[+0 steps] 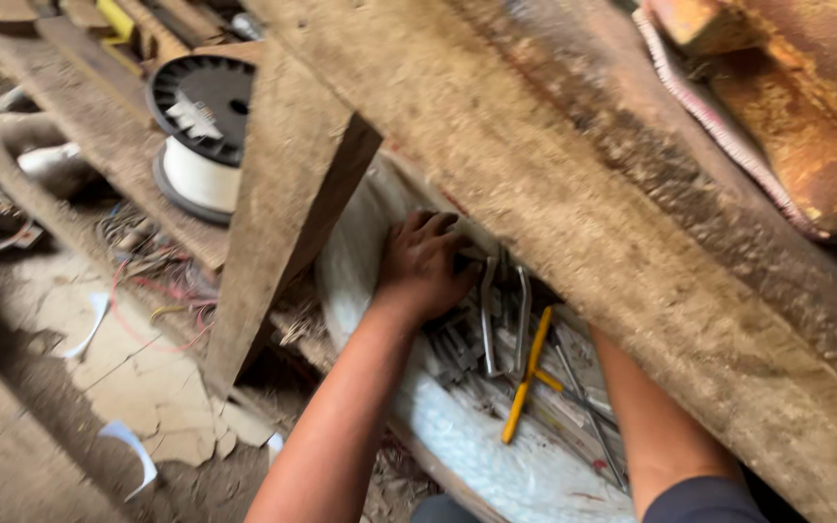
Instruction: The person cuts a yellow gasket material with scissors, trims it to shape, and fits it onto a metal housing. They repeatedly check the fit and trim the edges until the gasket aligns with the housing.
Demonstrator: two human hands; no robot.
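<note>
The heavy, weathered wooden bench (632, 194) slants across everything above your fingers, and it hides your right hand completely: only that forearm shows, running up under the plank, so you cannot tell whether those fingers are spread or closed on something. Beneath it lies the white woven sack (457, 436), and your left hand (420, 266) rests on it, palm down, fingers (428, 225) curled narrow and pressed toward the dark gap under the bench edge; whether they pinch anything is not clear, since the tips are in shadow. Up and away from your left fingers, past the slanted wooden post (283, 194), stands the black spool of white cord (203, 131) on a lower shelf. Just beside your left fingers, toward your right arm, is the heap of metal tools (501, 320) on the sack, with a pair of long steel handles nearest, and a little farther the yellow-handled tool (527, 373) lying slantwise. The risk, as I judge it, is in working blind: with your right hand unseen among loose steel, you could catch a finger on an edge, or a tug could shift the heap and slide tools off the sack to the cracked floor.
</note>
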